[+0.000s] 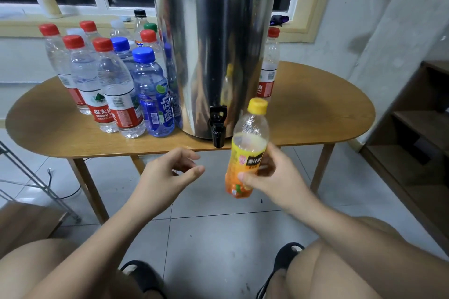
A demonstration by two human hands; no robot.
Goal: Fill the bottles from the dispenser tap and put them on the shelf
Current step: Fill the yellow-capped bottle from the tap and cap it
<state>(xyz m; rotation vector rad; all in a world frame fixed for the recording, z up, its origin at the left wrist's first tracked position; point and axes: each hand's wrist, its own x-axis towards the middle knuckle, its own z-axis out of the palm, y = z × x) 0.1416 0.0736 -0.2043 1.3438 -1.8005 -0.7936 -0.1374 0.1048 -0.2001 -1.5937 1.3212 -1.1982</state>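
While your right hand (269, 177) grips the yellow-capped juice bottle (247, 148) round its label, the bottle stands nearly upright, just right of the dispenser tap (218, 126). Your left hand (167, 172) hangs empty, fingers loosely curled, left of the bottle, below its cap (258, 105), and closer to the tap.

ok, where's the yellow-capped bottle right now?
Head view, right of centre: the yellow-capped bottle is held in the right hand, just right of the dispenser tap and in front of the table edge, cap on.
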